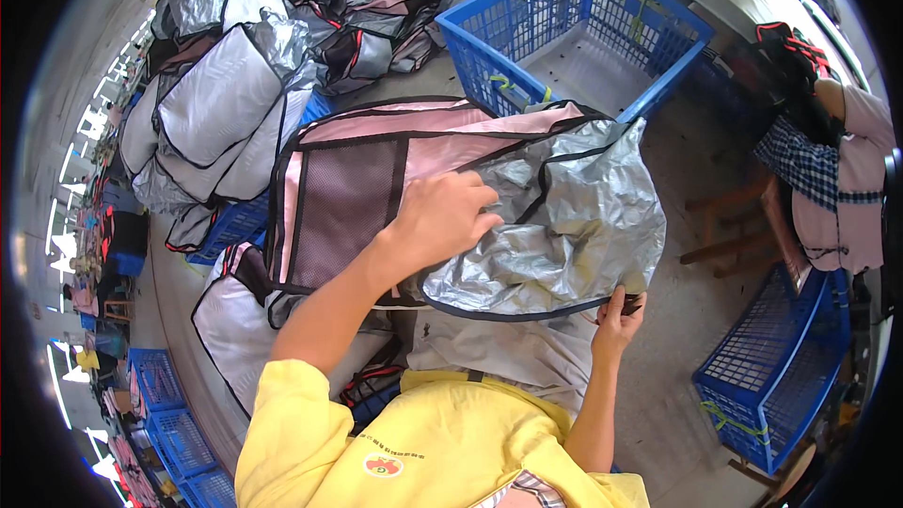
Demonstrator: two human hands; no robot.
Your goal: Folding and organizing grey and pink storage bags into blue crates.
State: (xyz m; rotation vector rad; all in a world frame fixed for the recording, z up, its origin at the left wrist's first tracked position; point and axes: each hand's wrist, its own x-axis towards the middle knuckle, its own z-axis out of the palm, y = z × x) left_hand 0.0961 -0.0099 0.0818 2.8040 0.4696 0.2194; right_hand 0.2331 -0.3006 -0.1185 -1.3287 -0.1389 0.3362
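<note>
A half-sewn insulated bag [583, 226] is spread across my lap, pink on one side with black trim and a dark mesh panel [353, 207], its crinkled silver lining turned out on the other. My left hand [447, 212] is over the middle of the bag, where pink cloth meets silver. Its fingers are bent, with a gap between thumb and forefinger. At the bag's near right corner, my right hand [618, 318] pinches the dark-bound edge. A small dark piece shows at these fingertips; I cannot make out what it is.
Beyond the bag stands a blue plastic crate [574, 99]. Silver-lined bag pieces [221, 99] are heaped at the far left, and another lies beside my left arm. To the right are a wooden stool [729, 226], another blue crate [771, 376] and a seated person [837, 179].
</note>
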